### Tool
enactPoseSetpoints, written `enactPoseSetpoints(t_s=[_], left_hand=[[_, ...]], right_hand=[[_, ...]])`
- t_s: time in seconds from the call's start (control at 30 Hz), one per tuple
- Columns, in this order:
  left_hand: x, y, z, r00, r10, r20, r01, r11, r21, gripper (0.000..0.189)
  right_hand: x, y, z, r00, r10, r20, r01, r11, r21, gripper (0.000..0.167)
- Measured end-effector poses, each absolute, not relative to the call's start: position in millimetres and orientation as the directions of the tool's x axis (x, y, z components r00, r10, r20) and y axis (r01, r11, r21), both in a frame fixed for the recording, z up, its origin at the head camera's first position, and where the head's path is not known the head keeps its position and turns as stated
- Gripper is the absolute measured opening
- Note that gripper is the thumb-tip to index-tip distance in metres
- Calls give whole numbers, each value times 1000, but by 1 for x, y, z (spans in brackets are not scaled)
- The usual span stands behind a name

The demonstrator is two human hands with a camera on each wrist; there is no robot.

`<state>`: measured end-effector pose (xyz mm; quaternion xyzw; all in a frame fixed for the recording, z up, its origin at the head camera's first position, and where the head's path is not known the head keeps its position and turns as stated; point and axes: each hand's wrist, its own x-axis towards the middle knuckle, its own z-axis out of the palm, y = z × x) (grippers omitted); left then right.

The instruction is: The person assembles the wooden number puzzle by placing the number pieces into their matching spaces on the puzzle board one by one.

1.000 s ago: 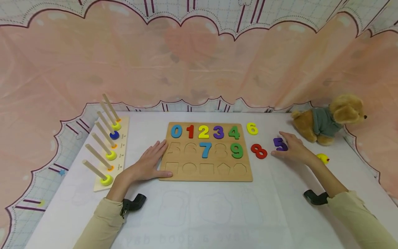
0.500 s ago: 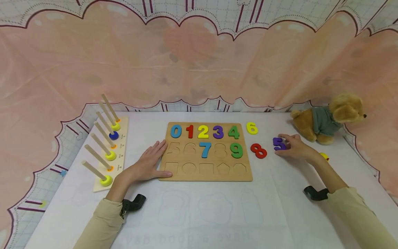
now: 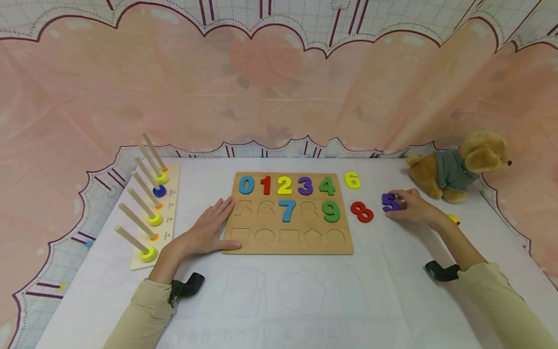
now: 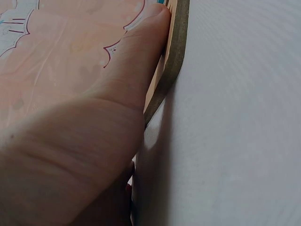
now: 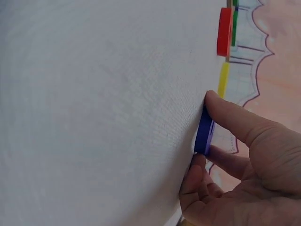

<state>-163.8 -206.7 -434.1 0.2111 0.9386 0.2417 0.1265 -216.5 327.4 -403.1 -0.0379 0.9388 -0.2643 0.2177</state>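
A wooden number puzzle board (image 3: 257,246) lies mid-table, with 0, 1, 2, 3, 4, 7 and 9 in their recesses. My left hand (image 3: 204,230) rests spread on its left edge, thumb along the lower left corner. At the right, my right hand (image 3: 416,208) pinches the purple number 5 (image 3: 390,202) between thumb and fingers; the right wrist view shows the purple piece (image 5: 204,132) close to the tabletop. Between that hand and the board lie the red number 8 (image 3: 362,212) and the yellow number 6 (image 3: 352,180).
A peg stand (image 3: 167,213) with yellow, blue and orange rings stands on the left. At the back right sits a plush dog (image 3: 453,167) in a green shirt. A small yellow toy (image 3: 455,219) is partly hidden behind the right forearm.
My right thumb and fingers have closed in on the purple 5 and now pinch it; it has barely shifted. My left hand has stayed on the board's edge.
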Motion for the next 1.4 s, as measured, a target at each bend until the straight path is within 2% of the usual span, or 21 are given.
enactPoseSetpoints(t_s=[0.2,0.37,0.6,0.73,0.87,1.13,1.4], left_hand=[[-163,-207,-435,-877,463,-127,345,792,503,112],[-163,-207,-435,-877,463,-126,346,792,503,112],[-163,-207,-434,-878,459,-137,331,788,519,112],[-164,-208,-435,-878,458,-138,332,792,513,112],[-164,-208,-435,-878,459,-139,333,792,512,112],[-165,-207,-436,-877,461,-138,339,795,503,113],[-166,-207,-436,-876,461,-139,340,797,499,113]], right_hand=[[-215,319,-401,-951,-135,-278,26,863,-505,84],[-207,291,-393,-971,-143,-189,-18,839,-544,75],[-187,233,-382,-973,-232,-12,-180,788,-589,58],[-182,202,-379,-947,-317,53,-288,763,-579,57],[-182,178,-379,-924,-378,58,-339,738,-583,60],[-187,145,-386,-905,-425,33,-361,723,-589,63],[-190,90,-398,-840,-541,-48,-441,731,-521,69]])
